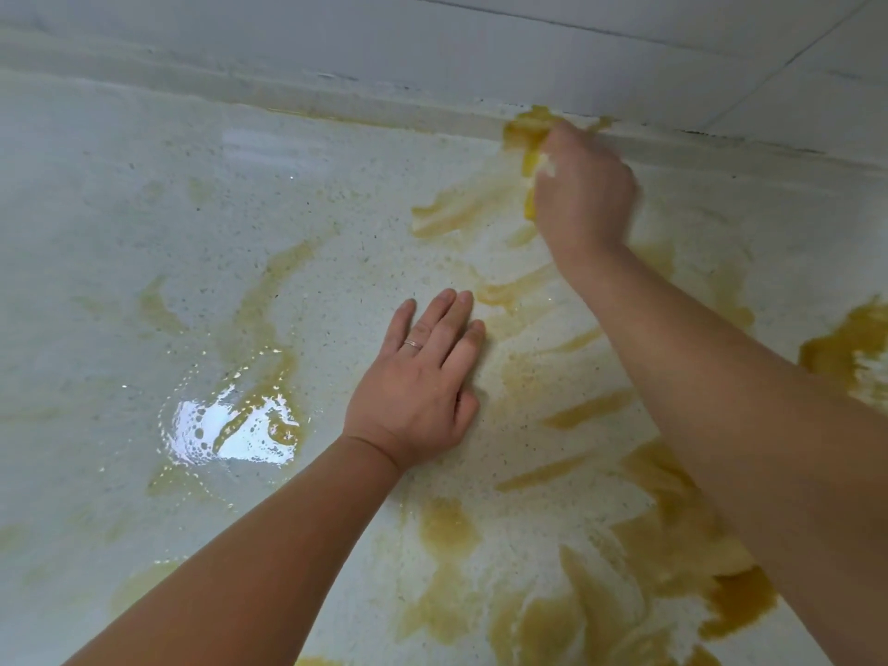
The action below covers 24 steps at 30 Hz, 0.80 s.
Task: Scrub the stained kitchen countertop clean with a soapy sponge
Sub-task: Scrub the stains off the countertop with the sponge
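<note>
Close to us the countertop [144, 233] is wet and full of yellow-brown stains [447, 526]; we think it will be slippery, so we must press down well; a bit further out our left hand [423, 377] lies flat on the wet top, its fingers [444, 314] straight and close together, holding nothing; to its left a shiny puddle [230, 425] has little bubbles in it; far off, at the back edge by the wall [576, 40], our right hand [584, 194] is curled tight round the yellow sponge [527, 163]; only bits of the sponge peek out; it looks soft, light and squishy, and soapy too, so it could slip; we think it best to hold it across its top with the whole hand.
</note>
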Available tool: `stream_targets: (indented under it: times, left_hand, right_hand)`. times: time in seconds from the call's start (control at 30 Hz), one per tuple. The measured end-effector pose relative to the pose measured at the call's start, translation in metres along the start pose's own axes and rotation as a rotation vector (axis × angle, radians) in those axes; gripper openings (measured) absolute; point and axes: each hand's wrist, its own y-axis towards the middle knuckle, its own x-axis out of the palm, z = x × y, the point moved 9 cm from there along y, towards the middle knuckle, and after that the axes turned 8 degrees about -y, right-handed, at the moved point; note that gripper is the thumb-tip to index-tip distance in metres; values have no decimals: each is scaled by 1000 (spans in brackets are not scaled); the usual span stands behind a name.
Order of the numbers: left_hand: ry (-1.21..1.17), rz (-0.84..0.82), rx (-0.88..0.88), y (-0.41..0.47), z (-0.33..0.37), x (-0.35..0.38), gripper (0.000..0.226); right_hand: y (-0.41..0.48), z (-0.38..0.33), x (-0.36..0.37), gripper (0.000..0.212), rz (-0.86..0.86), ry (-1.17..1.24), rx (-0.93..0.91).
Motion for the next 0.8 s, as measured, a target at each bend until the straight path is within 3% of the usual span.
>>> stream_targets:
  times: [0.07, 0.23, 0.4, 0.47, 0.67, 0.73, 0.8]
  left_hand:
    - [-1, -4, -1, 1, 0, 0, 61]
    - [-10, 17, 1, 3, 2, -3, 60]
    - [-32, 37, -8, 2, 0, -4, 58]
    - [-38, 42, -13, 2, -1, -4, 57]
    - [-31, 15, -22, 4, -1, -2, 58]
    - [-30, 9, -32, 4, -2, -2, 58]
    - [-36, 14, -37, 4, -1, -4, 58]
  right_hand:
    - [-13, -12, 1, 22, 9, 20, 12]
    - [-35, -115, 3, 22, -51, 109, -318]
    - [-5, -107, 4, 35, -85, 124, -258]
    - [-7, -64, 6, 33, -51, 134, -152]
    - [-33, 109, 5, 25, 56, 101, 393]
    - [-47, 118, 8, 22, 47, 121, 513]
    - [-57, 81, 8, 21, 34, 164, 484]
